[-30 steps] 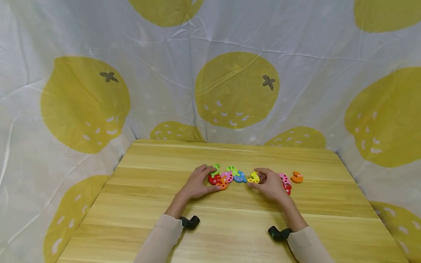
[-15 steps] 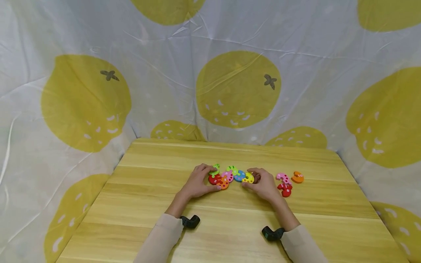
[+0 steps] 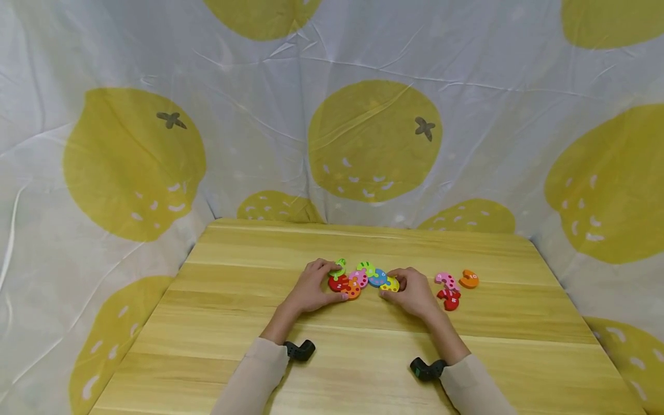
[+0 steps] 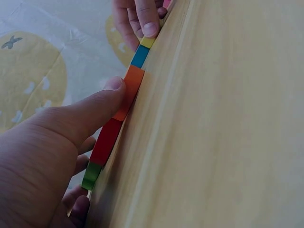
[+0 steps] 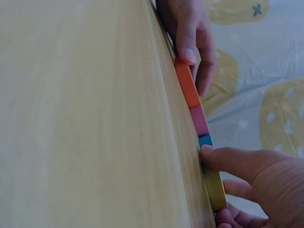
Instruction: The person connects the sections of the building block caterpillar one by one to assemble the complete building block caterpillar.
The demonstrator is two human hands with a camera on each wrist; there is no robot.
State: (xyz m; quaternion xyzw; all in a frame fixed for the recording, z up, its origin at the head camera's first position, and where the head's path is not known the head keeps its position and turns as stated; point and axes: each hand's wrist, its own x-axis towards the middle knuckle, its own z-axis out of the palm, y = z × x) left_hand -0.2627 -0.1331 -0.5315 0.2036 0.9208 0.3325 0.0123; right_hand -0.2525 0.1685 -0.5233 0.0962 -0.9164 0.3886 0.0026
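Left hand (image 3: 309, 290): thumb on the orange 3 piece (image 3: 353, 290), fingers by the green head piece (image 3: 340, 267), holding that end of the chain.
Right hand (image 3: 417, 291): thumb and fingers pinch the yellow piece (image 3: 391, 285), which touches the blue piece (image 3: 377, 279).
Chain: below the centre of the head frame, flat on the worktop (image 3: 358, 363).
Loose pieces: orange 10 piece (image 3: 470, 280), pink piece (image 3: 447, 282) and red piece (image 3: 451, 301), right of centre.

The left forearm (image 3: 279, 323) and right forearm (image 3: 453, 340) slanted inward from the frame's bottom edge. At lower centre, the left hand (image 3: 313, 289) and right hand (image 3: 417, 293) faced each other, thumbs (image 4: 97, 107) and fingers (image 3: 398, 272) gripping.
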